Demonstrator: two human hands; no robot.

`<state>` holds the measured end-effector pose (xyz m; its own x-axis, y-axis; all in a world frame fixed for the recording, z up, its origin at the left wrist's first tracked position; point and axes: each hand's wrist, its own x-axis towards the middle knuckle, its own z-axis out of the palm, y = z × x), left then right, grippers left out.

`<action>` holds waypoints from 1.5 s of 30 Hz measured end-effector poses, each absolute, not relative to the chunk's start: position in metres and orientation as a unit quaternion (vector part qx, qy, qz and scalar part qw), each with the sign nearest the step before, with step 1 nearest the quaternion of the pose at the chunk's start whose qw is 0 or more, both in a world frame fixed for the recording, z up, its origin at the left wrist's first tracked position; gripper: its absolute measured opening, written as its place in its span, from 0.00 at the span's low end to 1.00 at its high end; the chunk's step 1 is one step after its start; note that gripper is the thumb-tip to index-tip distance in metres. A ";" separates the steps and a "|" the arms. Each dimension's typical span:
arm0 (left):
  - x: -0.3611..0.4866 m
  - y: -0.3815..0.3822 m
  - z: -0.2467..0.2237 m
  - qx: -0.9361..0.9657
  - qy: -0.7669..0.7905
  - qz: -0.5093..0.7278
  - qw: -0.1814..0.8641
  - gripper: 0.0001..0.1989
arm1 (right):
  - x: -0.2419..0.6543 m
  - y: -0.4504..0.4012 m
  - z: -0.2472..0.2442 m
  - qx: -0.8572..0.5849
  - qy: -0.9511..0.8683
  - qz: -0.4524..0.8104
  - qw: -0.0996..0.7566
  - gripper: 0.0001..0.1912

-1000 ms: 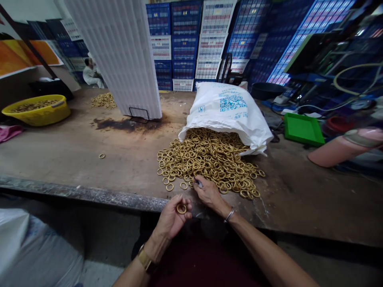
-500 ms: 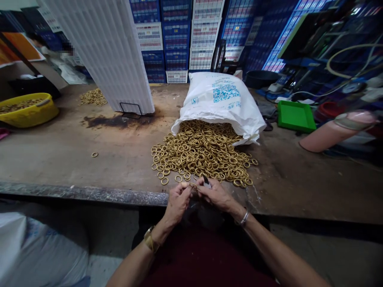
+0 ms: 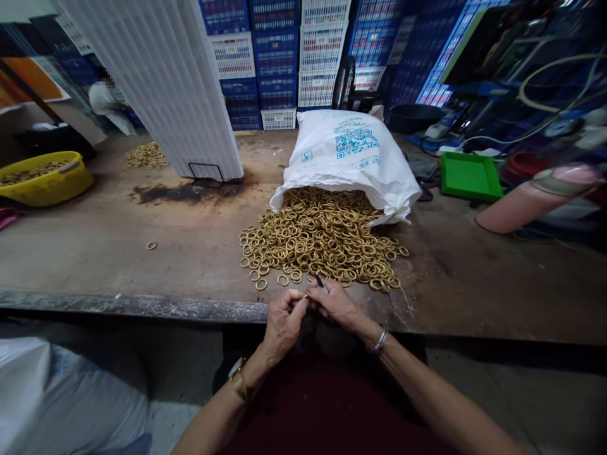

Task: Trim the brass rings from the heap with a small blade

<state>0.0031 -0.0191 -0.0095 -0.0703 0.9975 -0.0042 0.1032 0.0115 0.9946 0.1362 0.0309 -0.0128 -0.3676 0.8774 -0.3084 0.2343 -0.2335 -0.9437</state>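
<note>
At the table's front edge my left hand [image 3: 283,319] is closed, pinching a gold-coloured ring [image 3: 306,297] between thumb and fingers. My right hand [image 3: 336,304] meets it from the other side, closed around a small tool with a dark, blade-like end [image 3: 319,280]. The fingers hide most of the tool, so its exact kind cannot be made out. Just beyond both hands spreads a heap of gold-coloured rings [image 3: 322,240], spilling from the mouth of a white sack [image 3: 313,155] that lies on its side.
One loose ring [image 3: 151,246] lies to the left on the wooden table [image 3: 85,253]. A tall white corrugated panel [image 3: 190,95] stands behind it. Further left is a yellow basin [image 3: 52,186]; to the right, a green tray [image 3: 469,177] and a pink bottle [image 3: 516,205]. A person [image 3: 107,101] is in the background.
The ring between my hands has turned and now shows edge-on. My left hand has rolled slightly, and the dark end of the tool has shifted a little left.
</note>
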 end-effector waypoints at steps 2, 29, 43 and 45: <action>0.003 -0.020 -0.009 0.453 0.530 0.471 0.540 0.10 | 0.135 0.032 -0.015 -0.501 -0.569 0.593 0.270 0.11; -0.001 -0.026 -0.010 0.432 0.518 0.484 0.557 0.15 | 0.139 0.025 -0.010 -0.465 -0.843 0.252 0.097 0.09; -0.008 -0.029 0.000 0.197 0.396 0.538 0.718 0.13 | 0.101 0.049 -0.007 -0.604 -0.788 0.102 0.060 0.13; -0.009 -0.028 -0.002 0.199 0.398 0.544 0.712 0.14 | 0.098 0.052 -0.010 -0.606 -0.789 0.084 0.056 0.12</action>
<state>-0.0090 -0.0284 -0.0018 0.0916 0.9322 -0.3502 -0.6161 0.3293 0.7156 0.0984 0.0516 -0.0100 -0.2581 0.9660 -0.0132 0.9470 0.2503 -0.2014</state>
